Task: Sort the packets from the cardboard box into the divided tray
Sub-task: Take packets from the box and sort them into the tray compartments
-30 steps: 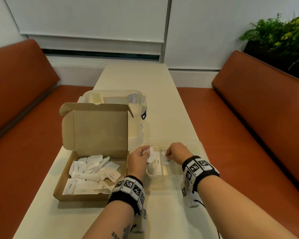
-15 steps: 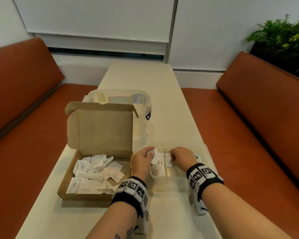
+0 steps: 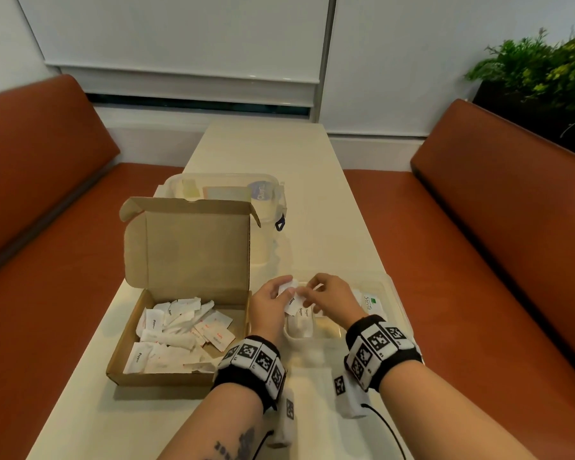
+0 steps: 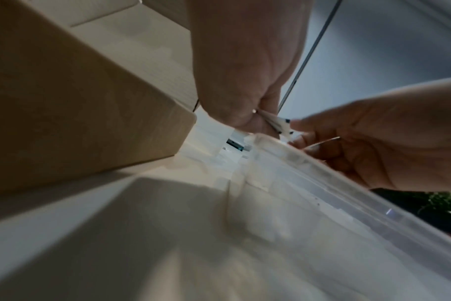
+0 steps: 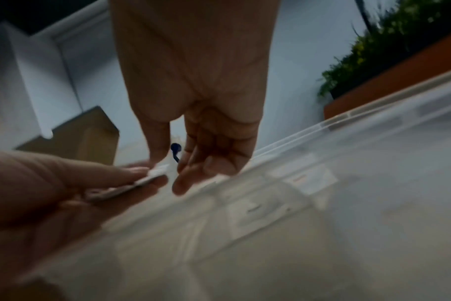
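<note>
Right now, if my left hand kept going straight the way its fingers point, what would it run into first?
Probably the right hand. The left hand pinches small white packets above the divided tray, and its fingers point across at the right hand's fingertips, close by or touching; depth is unclear.

A long cream table [image 3: 316, 207] runs away from the viewer between two rust-orange bench seats, one at left [image 3: 40, 180], one at right [image 3: 511, 207]; a lidded clear plastic container [image 3: 266, 197] stands on the table; white roller blinds [image 3: 186, 38] cover the far wall; green foliage [image 3: 545, 64] rises behind the right bench.
</note>
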The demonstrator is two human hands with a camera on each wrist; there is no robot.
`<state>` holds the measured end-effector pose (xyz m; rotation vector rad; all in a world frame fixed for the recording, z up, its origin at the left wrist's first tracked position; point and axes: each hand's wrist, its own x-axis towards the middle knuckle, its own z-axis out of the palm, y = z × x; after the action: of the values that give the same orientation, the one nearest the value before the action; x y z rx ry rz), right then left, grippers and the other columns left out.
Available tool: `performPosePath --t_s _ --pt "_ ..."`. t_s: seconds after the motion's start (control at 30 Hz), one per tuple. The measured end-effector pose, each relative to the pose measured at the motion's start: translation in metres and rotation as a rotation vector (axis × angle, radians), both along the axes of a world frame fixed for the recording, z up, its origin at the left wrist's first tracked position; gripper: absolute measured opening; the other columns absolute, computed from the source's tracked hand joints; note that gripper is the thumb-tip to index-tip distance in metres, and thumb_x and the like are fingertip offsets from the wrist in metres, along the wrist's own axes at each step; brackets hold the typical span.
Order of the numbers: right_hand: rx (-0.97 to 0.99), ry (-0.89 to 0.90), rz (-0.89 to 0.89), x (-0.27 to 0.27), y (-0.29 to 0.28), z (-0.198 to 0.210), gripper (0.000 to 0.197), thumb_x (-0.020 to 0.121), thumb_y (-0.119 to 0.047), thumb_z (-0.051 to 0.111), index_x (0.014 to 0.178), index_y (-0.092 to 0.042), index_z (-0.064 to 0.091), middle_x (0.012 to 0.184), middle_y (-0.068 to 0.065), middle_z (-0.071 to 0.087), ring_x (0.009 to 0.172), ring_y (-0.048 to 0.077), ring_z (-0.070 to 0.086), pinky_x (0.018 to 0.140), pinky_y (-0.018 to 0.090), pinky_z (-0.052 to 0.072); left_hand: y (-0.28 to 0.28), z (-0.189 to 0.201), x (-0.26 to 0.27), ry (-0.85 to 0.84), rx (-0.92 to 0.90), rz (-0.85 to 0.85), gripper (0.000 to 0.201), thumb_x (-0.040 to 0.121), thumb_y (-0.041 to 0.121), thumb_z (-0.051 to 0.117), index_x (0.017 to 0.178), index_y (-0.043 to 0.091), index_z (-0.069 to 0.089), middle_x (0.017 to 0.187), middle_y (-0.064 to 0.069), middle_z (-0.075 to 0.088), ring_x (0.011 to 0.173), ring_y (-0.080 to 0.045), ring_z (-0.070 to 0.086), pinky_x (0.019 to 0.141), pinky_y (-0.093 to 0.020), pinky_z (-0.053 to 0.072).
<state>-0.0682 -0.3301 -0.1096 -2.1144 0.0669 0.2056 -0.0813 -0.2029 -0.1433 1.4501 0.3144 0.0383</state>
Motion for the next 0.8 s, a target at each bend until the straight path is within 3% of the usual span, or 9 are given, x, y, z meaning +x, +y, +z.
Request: performPosePath --t_s 0.07,0.17,0.27,0.33,0.47,0.57,0.67,0.8 --pt "0.148 0.046 -0.014 -0.004 0.003 0.002 0.02 0.08 -0.021 0.074 0.084 -0.01 0.058 0.069 0.004 0.067 0.053 0.01 0.058 0.048 0.016 0.044 -0.001 0.002 -0.001 -0.004 -0.039 0.017 0.026 0.087 0.003 0.064 0.091 0.028 0.069 0.108 -0.009 0.068 0.105 -0.03 0.063 0.093 -0.049 0.051" --pt "0.259 0.042 -0.077 -0.006 0.001 0.004 0.015 0.078 -0.007 0.073 0.087 -0.007 0.061 0.069 0.005 0.065 0.06 0.013 0.06 0.058 0.02 0.05 -0.002 0.003 0.0 -0.005 -0.089 0.031 0.018 0.091 0.007 0.06 0.094 0.021 0.071 0.098 -0.003 0.069 0.099 -0.025 0.065 0.09 -0.043 0.054" --pt "0.248 -0.012 -0.082 -0.003 -0.007 0.006 0.006 0.083 -0.004 0.068 0.087 -0.007 0.068 0.073 0.003 0.066 0.066 0.012 0.06 0.06 0.015 0.051 -0.002 0.001 0.0 0.019 -0.087 0.023 0.024 0.094 0.005 0.054 0.094 0.021 0.071 0.089 0.004 0.068 0.078 -0.01 0.065 0.062 -0.021 0.055" --pt "0.175 -0.051 -0.054 0.001 -0.013 0.01 0.009 0.085 -0.004 0.066 0.09 -0.007 0.072 0.074 0.0 0.066 0.067 0.009 0.059 0.062 0.013 0.05 -0.002 0.001 0.0 0.035 -0.043 0.006 0.028 0.094 0.003 0.053 0.091 0.025 0.07 0.092 0.002 0.068 0.079 -0.008 0.063 0.055 -0.013 0.05" --pt "-0.006 -0.082 0.02 0.011 -0.022 0.021 0.01 0.085 -0.007 0.067 0.092 -0.009 0.073 0.075 -0.003 0.066 0.068 0.004 0.057 0.063 0.012 0.046 -0.004 0.006 -0.002 0.063 0.002 -0.045 0.022 0.094 0.005 0.054 0.107 0.013 0.07 0.102 -0.005 0.067 0.094 -0.017 0.064 0.067 -0.019 0.053" --pt "-0.105 -0.086 0.109 0.015 -0.021 0.028 0.011 0.085 -0.009 0.067 0.094 -0.009 0.074 0.079 -0.002 0.067 0.07 0.001 0.057 0.064 0.011 0.044 -0.006 0.01 -0.005 0.041 -0.007 -0.1 0.017 0.091 0.012 0.062 0.105 0.012 0.071 0.095 -0.003 0.069 0.089 -0.014 0.065 0.069 -0.02 0.055" --pt "-0.111 -0.101 0.114 0.014 -0.018 0.027 0.009 0.084 -0.01 0.068 0.092 -0.01 0.073 0.071 -0.006 0.063 0.063 0.0 0.055 0.058 0.007 0.042 -0.007 0.009 -0.006 0.017 0.063 -0.127 0.015 0.09 0.012 0.063 0.102 0.012 0.072 0.087 0.002 0.069 0.082 -0.011 0.064 0.065 -0.018 0.054" --pt "-0.024 -0.067 0.023 0.009 -0.016 0.018 0.014 0.083 -0.018 0.071 0.096 -0.012 0.068 0.07 -0.003 0.064 0.061 0.009 0.059 0.059 0.015 0.048 -0.006 0.008 -0.005 0.032 0.027 -0.072 0.021 0.09 0.01 0.063 0.11 0.005 0.069 0.1 -0.006 0.068 0.092 -0.016 0.062 0.072 -0.024 0.055"
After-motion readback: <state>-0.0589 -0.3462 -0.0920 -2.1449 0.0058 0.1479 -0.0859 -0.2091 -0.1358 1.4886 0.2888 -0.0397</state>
